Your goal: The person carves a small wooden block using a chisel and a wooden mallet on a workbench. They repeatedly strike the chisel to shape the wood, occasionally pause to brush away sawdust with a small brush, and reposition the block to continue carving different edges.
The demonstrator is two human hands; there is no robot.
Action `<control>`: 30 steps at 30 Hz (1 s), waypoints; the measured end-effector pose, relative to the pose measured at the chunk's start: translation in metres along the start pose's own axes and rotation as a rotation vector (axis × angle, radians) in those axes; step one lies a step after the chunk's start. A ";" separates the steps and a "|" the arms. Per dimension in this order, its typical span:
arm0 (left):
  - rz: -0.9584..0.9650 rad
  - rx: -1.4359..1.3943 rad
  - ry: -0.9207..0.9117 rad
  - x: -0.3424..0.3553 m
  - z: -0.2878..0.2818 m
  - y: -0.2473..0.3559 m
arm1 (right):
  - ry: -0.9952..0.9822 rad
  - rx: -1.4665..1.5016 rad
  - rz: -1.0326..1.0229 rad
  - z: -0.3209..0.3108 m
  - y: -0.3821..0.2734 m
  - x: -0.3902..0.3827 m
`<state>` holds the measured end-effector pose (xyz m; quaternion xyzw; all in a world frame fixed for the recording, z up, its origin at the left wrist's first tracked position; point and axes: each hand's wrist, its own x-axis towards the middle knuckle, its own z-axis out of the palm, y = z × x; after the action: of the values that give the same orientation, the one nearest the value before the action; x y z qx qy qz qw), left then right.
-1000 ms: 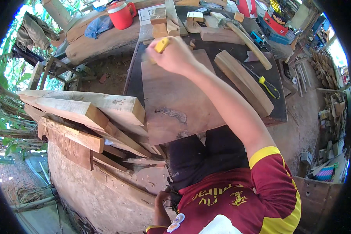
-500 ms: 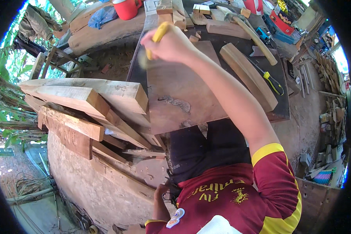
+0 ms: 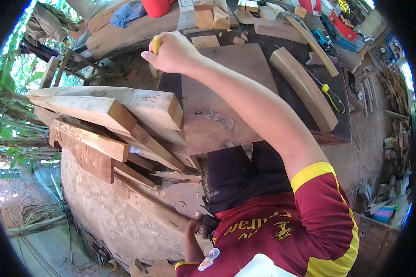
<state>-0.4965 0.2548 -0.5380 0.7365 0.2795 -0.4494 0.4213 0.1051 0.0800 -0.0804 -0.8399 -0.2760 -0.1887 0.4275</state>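
Note:
My right hand [image 3: 175,53] is closed around the yellow handle of a brush [image 3: 156,45], its pale bristles pointing down and partly hidden. Hand and brush are held in the air past the left edge of a flat brown wooden board [image 3: 258,115]. That board lies on a dark table, and a rough grey patch [image 3: 217,118] marks its surface near me. Down by my waist, my left hand [image 3: 192,227] has its fingers curled against something dark that I cannot make out.
Several thick timber pieces [image 3: 148,108] lean at the left beside the table. On its right lie a curved wooden block [image 3: 305,90] and a yellow-and-black screwdriver [image 3: 331,98]. A long-handled tool [image 3: 316,48], wood offcuts [image 3: 205,41] and a red container [image 3: 156,7] are farther back.
My right hand has swept left with the brush, from above the board to beyond its left edge. The left hand stays by my waist. The whole view has shifted slightly.

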 end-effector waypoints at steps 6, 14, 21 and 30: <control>0.012 -0.022 0.002 -0.008 0.010 -0.009 | -0.293 -0.045 0.149 -0.020 -0.021 -0.005; 0.311 0.021 0.085 -0.006 0.002 -0.003 | 0.100 -0.332 0.073 -0.020 0.015 0.015; 0.033 -0.099 0.010 0.003 0.003 -0.009 | -0.291 0.218 0.124 -0.014 0.033 0.027; -0.128 -0.378 0.024 -0.044 0.002 0.020 | -0.236 0.141 0.067 -0.008 0.030 0.018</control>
<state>-0.5009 0.2413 -0.4912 0.6303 0.4104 -0.4059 0.5192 0.1374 0.0643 -0.0846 -0.8328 -0.3086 -0.0544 0.4562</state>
